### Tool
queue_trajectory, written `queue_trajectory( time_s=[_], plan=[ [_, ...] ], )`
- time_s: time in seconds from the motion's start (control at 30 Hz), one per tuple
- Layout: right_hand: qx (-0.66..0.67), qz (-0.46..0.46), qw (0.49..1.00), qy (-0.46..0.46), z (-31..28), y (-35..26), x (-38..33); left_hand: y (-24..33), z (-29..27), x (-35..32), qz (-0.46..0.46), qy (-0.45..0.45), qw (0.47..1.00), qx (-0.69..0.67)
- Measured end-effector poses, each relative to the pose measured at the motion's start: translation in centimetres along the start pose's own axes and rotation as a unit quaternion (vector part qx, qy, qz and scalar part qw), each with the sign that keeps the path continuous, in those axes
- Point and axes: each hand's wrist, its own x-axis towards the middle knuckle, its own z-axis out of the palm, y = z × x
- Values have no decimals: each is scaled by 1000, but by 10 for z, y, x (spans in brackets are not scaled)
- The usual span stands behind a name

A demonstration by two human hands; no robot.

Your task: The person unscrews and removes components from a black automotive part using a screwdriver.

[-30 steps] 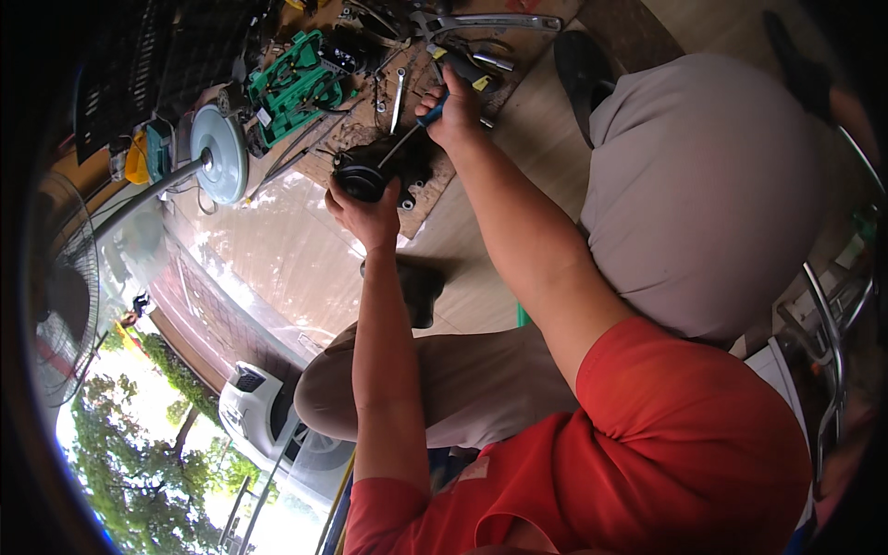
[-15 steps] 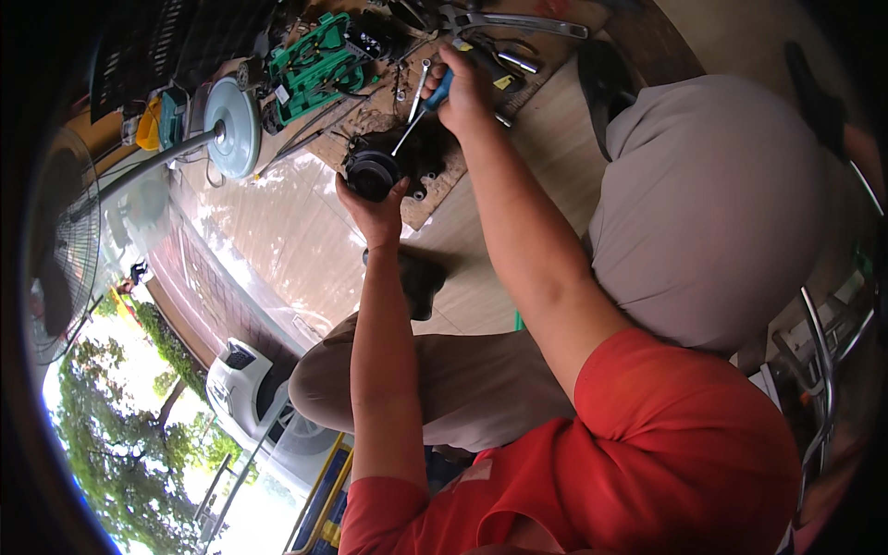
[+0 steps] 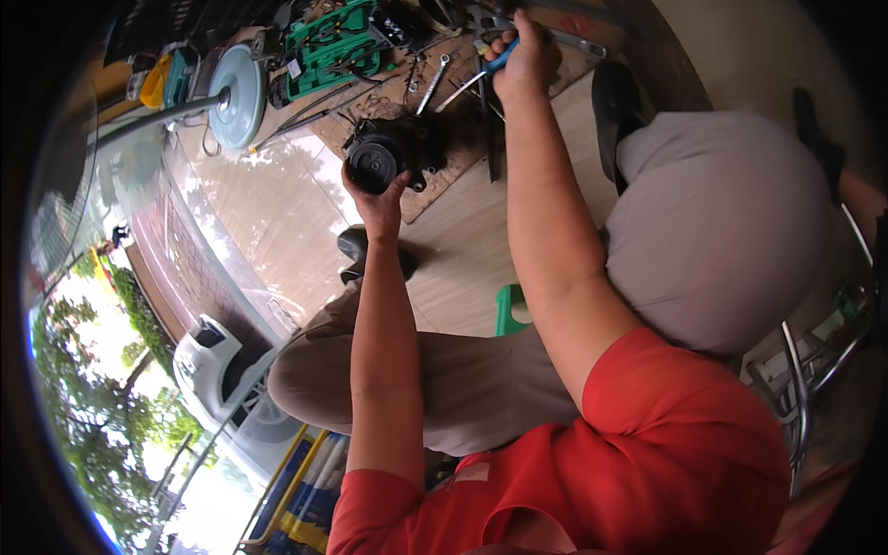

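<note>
My left hand (image 3: 377,215) grips the lower rim of a black machine part with a round pulley (image 3: 374,165). The pulley face is turned toward me, and the part's dark body reaches right over the board. Farther off to the right, my right hand (image 3: 527,67) is closed around a screwdriver (image 3: 500,61) with a blue handle. Its thin shaft points down and left, its tip apart from the pulley. Beside that hand, a long dark tool (image 3: 491,139) extends toward me; whether the fingers hold it too is unclear. A combination wrench (image 3: 435,83) lies beyond the part.
The stained board (image 3: 442,197) carries scattered tools. A green tool case (image 3: 333,51) lies open at the back. Left of it is a fan's pale round base (image 3: 236,97). A green plastic stool (image 3: 509,310) shows near my legs, and a dark shoe (image 3: 615,116) is at right.
My right hand has drawn the screwdriver away from the pulley, up and to the right. The long dark tool now shows beside it. My left hand keeps its grip on the part.
</note>
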Motion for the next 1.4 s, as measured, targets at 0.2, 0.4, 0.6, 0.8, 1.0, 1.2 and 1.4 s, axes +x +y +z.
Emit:
queue_trajectory(
  time_s=[0.2,0.4,0.6,0.8,1.0,1.2,1.4],
  plan=[
    [-480,-1,870,-115,6,23,-27,-8,6,0,31,19,999,-39],
    [-604,92,714,-342,-27,101,-77,-20,0,2,54,36,998,-18],
    [-670,-55,673,-309,-22,118,-109,-13,-4,3,54,80,993,74],
    [-752,-146,573,-291,-7,110,-119,10,6,-3,44,113,989,86],
    [-765,-144,542,-318,-2,103,-129,8,-7,-7,52,90,993,52],
    [-784,-139,520,-309,-3,112,-119,2,-10,-2,52,86,994,51],
    [-787,-143,535,-273,-11,115,-120,6,-6,-3,35,103,993,38]
  ],
)
